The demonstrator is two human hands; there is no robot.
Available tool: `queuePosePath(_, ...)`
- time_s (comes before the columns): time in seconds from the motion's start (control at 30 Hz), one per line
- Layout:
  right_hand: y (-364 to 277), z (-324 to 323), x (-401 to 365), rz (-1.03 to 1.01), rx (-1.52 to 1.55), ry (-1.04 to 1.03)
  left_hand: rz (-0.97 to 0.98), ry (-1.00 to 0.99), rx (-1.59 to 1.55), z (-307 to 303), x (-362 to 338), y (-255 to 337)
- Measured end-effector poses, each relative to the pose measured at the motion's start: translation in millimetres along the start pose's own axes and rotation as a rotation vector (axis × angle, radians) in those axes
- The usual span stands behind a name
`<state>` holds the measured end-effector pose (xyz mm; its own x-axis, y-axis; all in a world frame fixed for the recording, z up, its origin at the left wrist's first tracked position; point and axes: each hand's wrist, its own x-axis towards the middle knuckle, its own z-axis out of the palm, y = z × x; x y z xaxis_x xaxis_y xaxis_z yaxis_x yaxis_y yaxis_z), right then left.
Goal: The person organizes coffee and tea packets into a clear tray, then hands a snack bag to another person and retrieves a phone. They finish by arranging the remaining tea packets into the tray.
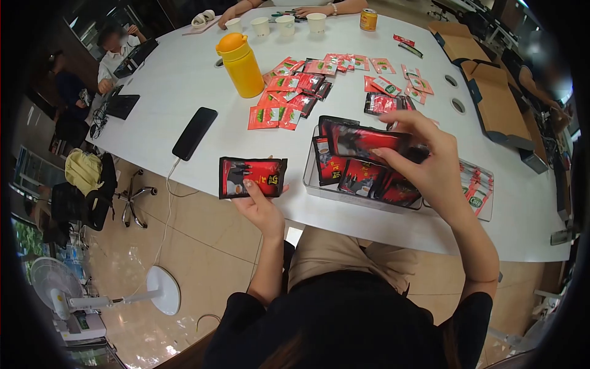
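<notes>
My left hand [261,206] is closed on a red and black coffee sachet [236,178], thumb across its front, just off the table's near edge. Over a clear plastic box [344,200], my right hand [424,150] pinches another red and black sachet [356,140], which looks blurred. Several sachets of the same kind [359,178] lie in the box beneath it. The box's right part holds red and white packets [476,197] with green print. Part of the box is hidden behind my right hand and forearm.
Pink and red packets [283,98] lie spread across the white table [160,98]. A yellow bottle [243,71], a black phone [195,134] on a cable, paper cups [285,26] and a can [368,20] stand or lie around. Open cardboard boxes [501,104] line the right edge. Other people sit around.
</notes>
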<state>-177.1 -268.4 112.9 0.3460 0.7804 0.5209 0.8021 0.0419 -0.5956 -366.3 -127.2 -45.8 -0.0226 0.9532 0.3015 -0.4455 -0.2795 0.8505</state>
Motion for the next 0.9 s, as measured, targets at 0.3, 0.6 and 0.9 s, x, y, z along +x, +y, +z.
queuePosePath(0.3, 10, 70, 10, -0.104, -0.153, -0.234, -0.203, -0.146, -0.099, 1, 16, -2)
queuePosePath(0.6, 15, 82, 22, -0.139, -0.488, -0.406, -0.215, -0.254, -0.042, 4, 14, 1)
queuePosePath(0.9, 28, 81, 13, -0.266, -0.648, -0.294, -0.168, -0.157, -0.106, -6, 12, -8)
